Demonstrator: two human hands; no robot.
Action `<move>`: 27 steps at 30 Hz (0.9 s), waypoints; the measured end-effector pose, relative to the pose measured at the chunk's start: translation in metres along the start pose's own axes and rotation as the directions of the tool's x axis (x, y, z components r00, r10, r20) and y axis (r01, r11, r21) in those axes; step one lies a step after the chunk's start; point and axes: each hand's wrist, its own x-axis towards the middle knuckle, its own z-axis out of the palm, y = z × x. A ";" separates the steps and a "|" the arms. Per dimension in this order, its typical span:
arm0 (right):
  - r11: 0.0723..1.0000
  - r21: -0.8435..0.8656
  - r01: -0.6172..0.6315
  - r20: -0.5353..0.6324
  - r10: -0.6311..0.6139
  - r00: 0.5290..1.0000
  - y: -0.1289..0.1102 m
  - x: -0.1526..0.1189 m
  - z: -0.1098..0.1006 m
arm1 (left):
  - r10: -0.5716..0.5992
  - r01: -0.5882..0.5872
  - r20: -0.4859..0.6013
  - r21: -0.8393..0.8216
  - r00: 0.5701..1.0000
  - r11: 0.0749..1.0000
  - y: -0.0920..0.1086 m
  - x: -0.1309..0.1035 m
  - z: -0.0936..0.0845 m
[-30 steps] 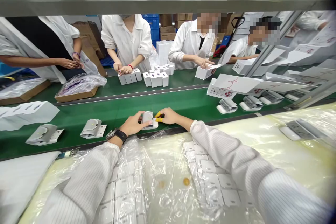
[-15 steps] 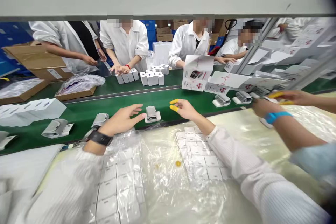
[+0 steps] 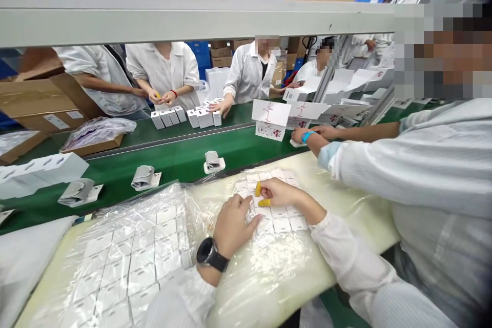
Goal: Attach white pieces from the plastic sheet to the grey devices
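My left hand (image 3: pixel 233 223), with a black watch at its wrist, lies with fingers apart at the left edge of the right-hand group of small white boxes (image 3: pixel 282 223). My right hand (image 3: pixel 277 193) is over the same boxes; yellow covers sit on its thumb and a finger, which are apart with nothing visible between them. Clear plastic film (image 3: pixel 261 266) lies around and below these boxes. To the left, a larger group of white boxes (image 3: pixel 142 251) is under clear film. Beyond my hands, a grey rolled cuff (image 3: pixel 212 160) rests on a white piece on the green belt.
On the green belt (image 3: pixel 184 164) stand more grey cuffs (image 3: pixel 144 178) and white cartons (image 3: pixel 42 174). A co-worker's arms (image 3: pixel 357 133) reach in from the right. People in white stand across the belt. A shelf beam (image 3: pixel 192 23) crosses above.
Both my hands have come back from the belt to the right-hand boxes. The view has shifted right, and the co-worker at the right now shows more. The printed sheets across the belt have changed position.
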 end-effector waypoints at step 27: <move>0.928 0.351 0.128 -0.255 -0.037 0.966 -0.001 -0.023 -0.001 | -0.050 0.036 -0.194 -0.074 0.980 0.997 -0.008 -0.004 0.027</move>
